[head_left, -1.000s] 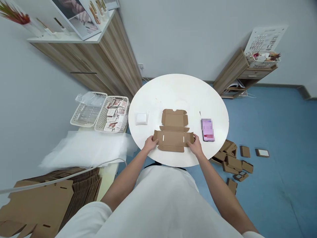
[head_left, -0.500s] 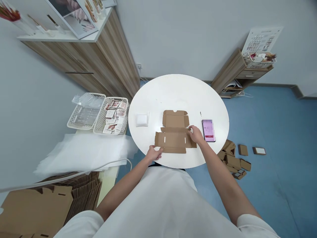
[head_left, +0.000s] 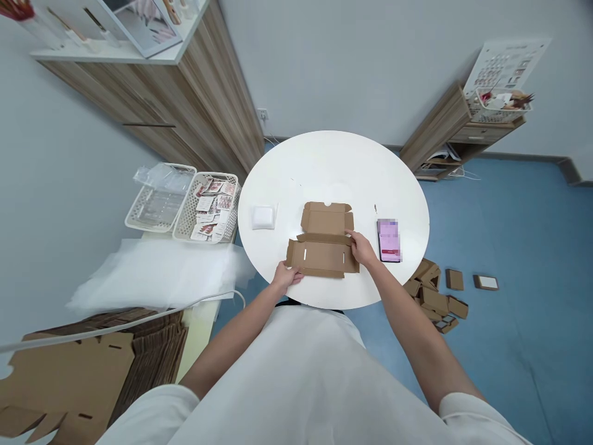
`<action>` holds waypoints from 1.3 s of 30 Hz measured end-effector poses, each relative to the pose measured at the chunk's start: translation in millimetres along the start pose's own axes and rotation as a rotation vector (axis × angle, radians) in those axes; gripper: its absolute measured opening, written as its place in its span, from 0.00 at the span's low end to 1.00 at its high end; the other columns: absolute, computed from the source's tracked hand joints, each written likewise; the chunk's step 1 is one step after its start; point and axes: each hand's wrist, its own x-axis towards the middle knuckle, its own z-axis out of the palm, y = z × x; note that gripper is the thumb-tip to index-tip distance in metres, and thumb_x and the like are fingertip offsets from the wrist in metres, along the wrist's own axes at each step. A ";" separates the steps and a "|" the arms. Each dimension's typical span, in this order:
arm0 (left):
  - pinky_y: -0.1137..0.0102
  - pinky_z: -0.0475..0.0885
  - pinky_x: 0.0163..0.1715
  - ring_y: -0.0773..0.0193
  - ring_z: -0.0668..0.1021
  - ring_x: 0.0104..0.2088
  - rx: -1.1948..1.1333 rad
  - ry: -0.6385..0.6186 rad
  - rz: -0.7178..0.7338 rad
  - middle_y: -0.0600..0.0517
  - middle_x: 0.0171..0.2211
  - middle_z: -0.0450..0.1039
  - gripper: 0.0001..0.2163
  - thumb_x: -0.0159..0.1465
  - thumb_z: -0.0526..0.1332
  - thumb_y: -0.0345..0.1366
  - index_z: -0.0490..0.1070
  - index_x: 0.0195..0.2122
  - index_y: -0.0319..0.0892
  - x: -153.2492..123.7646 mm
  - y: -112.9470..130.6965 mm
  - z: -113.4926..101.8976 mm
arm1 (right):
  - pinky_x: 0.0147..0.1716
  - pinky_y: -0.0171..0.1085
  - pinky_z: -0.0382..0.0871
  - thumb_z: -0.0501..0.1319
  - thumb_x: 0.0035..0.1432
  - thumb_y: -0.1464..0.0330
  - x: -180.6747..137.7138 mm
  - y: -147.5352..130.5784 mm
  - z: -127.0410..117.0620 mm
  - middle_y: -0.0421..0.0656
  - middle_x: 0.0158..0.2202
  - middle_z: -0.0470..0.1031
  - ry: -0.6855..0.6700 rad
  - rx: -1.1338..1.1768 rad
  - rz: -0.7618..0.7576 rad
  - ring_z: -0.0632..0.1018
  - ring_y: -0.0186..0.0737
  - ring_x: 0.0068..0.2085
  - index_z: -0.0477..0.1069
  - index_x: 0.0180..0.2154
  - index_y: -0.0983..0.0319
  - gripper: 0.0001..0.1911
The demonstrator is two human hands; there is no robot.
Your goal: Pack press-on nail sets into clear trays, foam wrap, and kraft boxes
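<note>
Now my L hand (head_left: 286,276) is at the nr left corner of the unfolded cardboard box (head_left: 324,256), my R hand (head_left: 364,249) at the right end of its middle strip. Hands are apart, both touching the card; can't tell if the fingers are pinched on it. Box lies opened out on the white table (head_left: 331,161), nr my edge, btwn a white packet (head_left: 263,217) on the left & a phone (head_left: 389,240) on the right.

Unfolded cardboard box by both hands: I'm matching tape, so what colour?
The unfolded cardboard box is brown, best seen in the head view.
</note>
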 end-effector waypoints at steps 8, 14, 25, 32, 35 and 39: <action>0.67 0.75 0.34 0.62 0.79 0.32 -0.107 -0.048 -0.023 0.42 0.35 0.74 0.25 0.55 0.62 0.34 0.52 0.50 0.38 3.5 1.7 -0.9 | 0.47 0.41 0.62 0.47 0.47 0.78 -17.9 -3.6 6.3 0.47 0.45 0.63 -0.037 -0.079 -0.013 0.68 0.43 0.46 0.56 0.55 0.61 0.31; 0.67 0.75 0.35 0.62 0.79 0.32 -0.145 -0.033 -0.013 0.42 0.33 0.75 0.23 0.55 0.63 0.34 0.54 0.48 0.37 10.2 -4.4 2.2 | 0.46 0.42 0.60 0.51 0.44 0.75 -36.3 -8.4 12.8 0.48 0.44 0.64 -0.052 -0.117 0.018 0.68 0.43 0.45 0.56 0.54 0.61 0.31; 0.68 0.75 0.36 0.63 0.79 0.33 -0.168 -0.022 0.003 0.44 0.35 0.74 0.22 0.54 0.63 0.34 0.54 0.46 0.40 10.6 -9.2 1.8 | 0.51 0.52 0.44 0.60 0.41 0.59 -56.2 -18.2 17.5 0.51 0.47 0.62 -0.139 -0.283 0.001 0.63 0.51 0.51 0.47 0.57 0.60 0.42; 0.68 0.73 0.35 0.64 0.78 0.33 -0.130 -0.074 0.002 0.43 0.34 0.74 0.20 0.54 0.63 0.35 0.55 0.45 0.39 8.3 -6.1 -1.2 | 0.53 0.58 0.36 0.63 0.36 0.50 -60.8 -25.1 31.6 0.57 0.53 0.55 -0.002 -0.418 0.046 0.56 0.57 0.56 0.47 0.56 0.60 0.49; 0.69 0.72 0.34 0.64 0.78 0.33 0.011 -0.085 0.036 0.44 0.36 0.73 0.19 0.53 0.63 0.38 0.58 0.42 0.40 8.0 -4.4 -9.2 | 0.53 0.60 0.34 0.63 0.36 0.49 -60.5 -27.7 32.9 0.57 0.59 0.46 0.064 -0.446 0.052 0.46 0.60 0.60 0.51 0.55 0.60 0.47; 0.69 0.70 0.31 0.63 0.76 0.32 0.345 -0.024 0.159 0.46 0.36 0.73 0.17 0.51 0.63 0.37 0.63 0.41 0.40 10.0 -0.6 -21.5 | 0.52 0.61 0.33 0.63 0.36 0.48 -62.7 -31.0 31.8 0.54 0.63 0.35 0.109 -0.492 0.053 0.35 0.61 0.61 0.53 0.54 0.59 0.46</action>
